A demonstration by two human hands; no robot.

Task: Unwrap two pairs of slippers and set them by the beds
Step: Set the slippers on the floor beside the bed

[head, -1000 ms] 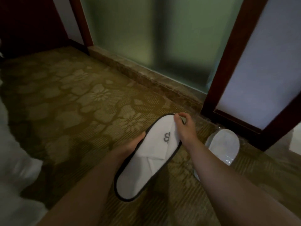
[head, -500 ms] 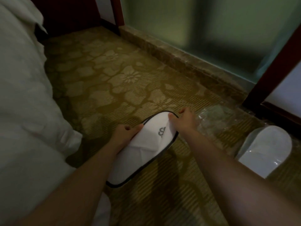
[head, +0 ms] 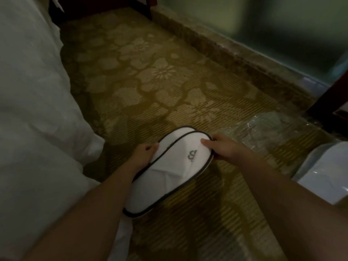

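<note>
The unwrapped pair of white slippers [head: 167, 172], stacked one on the other with dark piping at the edges and a grey logo on the top, sits in the lower middle of the frame, held low over the patterned carpet [head: 160, 76]. The left hand [head: 144, 154] grasps the pair at its left edge, fingers curled under; the right hand [head: 222, 146] pinches the toe end, thumb on top. The toe of the lower slipper peeks out beyond the upper one, so the two look to be sliding apart.

The step in hand appears to be separating this first pair and laying it beside the bed [head: 33, 110], whose white linen fills the left of the frame. The empty clear wrapper [head: 273, 129] lies crumpled on the carpet at right. A second pair, still wrapped [head: 327, 176], rests at the right edge.

Next, the move likely calls for parting the two slippers and setting them side by side on the carpet near the bed.
</note>
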